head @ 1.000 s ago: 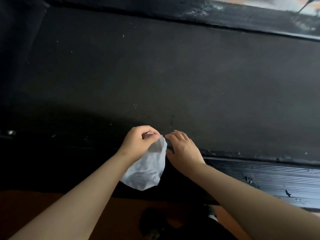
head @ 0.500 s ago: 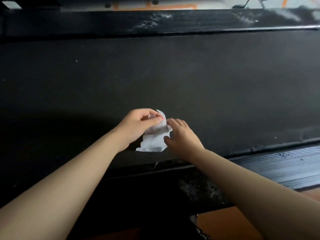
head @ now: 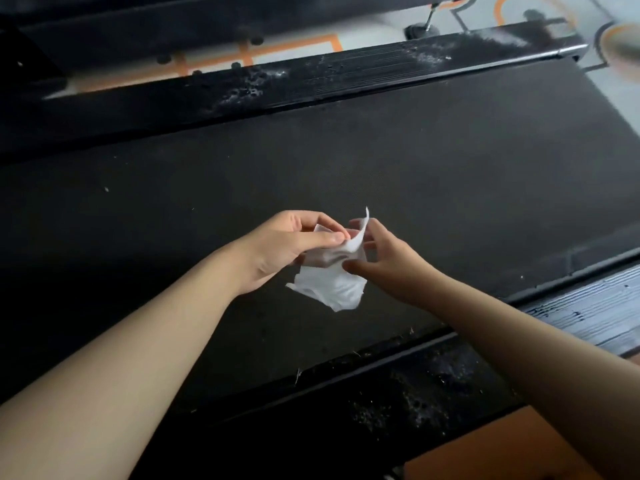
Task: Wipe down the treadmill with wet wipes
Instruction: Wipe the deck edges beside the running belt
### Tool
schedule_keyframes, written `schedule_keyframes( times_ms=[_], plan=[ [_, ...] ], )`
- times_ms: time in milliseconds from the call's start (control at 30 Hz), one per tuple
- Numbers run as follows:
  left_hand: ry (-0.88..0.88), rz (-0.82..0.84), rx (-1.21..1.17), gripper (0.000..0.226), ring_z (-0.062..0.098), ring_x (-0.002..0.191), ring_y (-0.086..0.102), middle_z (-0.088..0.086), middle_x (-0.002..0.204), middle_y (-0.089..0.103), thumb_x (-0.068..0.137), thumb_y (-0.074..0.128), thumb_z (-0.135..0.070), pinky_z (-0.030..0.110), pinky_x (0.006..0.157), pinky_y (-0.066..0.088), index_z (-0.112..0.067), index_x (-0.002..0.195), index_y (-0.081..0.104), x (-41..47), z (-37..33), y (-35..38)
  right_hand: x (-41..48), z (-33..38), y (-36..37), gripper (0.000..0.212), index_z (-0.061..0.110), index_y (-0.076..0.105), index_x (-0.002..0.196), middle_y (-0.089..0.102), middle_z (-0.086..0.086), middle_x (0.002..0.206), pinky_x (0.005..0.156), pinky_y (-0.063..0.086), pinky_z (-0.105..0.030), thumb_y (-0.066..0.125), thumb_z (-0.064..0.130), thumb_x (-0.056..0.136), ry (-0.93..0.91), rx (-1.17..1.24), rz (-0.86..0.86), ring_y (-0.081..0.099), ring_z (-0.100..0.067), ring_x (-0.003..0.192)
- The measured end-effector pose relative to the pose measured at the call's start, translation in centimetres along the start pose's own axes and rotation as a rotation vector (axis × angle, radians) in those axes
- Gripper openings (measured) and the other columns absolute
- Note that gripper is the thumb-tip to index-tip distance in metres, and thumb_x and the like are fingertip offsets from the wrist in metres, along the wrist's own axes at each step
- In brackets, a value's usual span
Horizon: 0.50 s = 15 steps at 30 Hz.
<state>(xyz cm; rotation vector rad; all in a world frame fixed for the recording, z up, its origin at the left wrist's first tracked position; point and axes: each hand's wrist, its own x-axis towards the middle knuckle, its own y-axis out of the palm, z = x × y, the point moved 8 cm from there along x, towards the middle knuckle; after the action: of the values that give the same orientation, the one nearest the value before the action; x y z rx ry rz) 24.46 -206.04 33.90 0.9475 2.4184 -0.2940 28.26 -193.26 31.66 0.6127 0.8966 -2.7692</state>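
A pale glossy floor (head: 381,34) patterned with orange and dark grey lines ran along the top, brightly lit. A small black round foot on a metal stem (head: 421,28) stood on it. An orange-brown floor patch (head: 485,452) showed at bottom right.

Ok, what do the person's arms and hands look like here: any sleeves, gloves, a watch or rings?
Both are bare. The left arm and right arm show no sleeve right to the frame edge, and neither wrist carries a watch or band. The left hand and right hand wear no gloves, and no rings show on the visible fingers.
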Motion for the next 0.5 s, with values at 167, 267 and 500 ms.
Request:
schedule_keyframes(
  times_ms=[167,267,500],
  plan=[
    [0.056,0.032,-0.029,0.008,0.018,0.101,0.065,0.003,0.098,0.072,0.088,0.065,-0.020,0.033,0.091,0.051,-0.023,0.084,0.071,1.4,-1.4,-0.6,0.8,1.2,-2.0,0.046,0.017,0.048,0.130,0.061,-0.002,0.111,0.080,0.048,-0.029,0.065,0.016,0.088,-0.005,0.046,-0.195,0.059,-0.017,0.099],
    [0.077,0.081,-0.049,0.010,0.023,0.108,0.065,0.008,0.114,0.071,0.090,0.063,-0.018,0.036,0.096,0.049,-0.022,0.084,0.070,1.2,-1.4,-0.6,0.4,1.2,-2.0,0.044,0.016,0.049,0.126,0.058,-0.004,0.111,0.063,0.043,-0.012,0.066,0.012,0.085,0.003,0.076,-0.326,0.056,-0.017,0.095],
    [0.079,0.142,-0.049,0.010,0.015,0.103,0.067,-0.003,0.111,0.073,0.095,0.057,-0.017,0.030,0.086,0.049,-0.018,0.092,0.066,0.7,0.0,0.8,-3.3,-0.4,-1.4,0.032,0.017,0.048,0.115,0.053,0.002,0.099,0.055,0.038,-0.010,0.063,0.013,0.087,0.079,0.095,-0.487,0.050,-0.003,0.078]
  ],
)
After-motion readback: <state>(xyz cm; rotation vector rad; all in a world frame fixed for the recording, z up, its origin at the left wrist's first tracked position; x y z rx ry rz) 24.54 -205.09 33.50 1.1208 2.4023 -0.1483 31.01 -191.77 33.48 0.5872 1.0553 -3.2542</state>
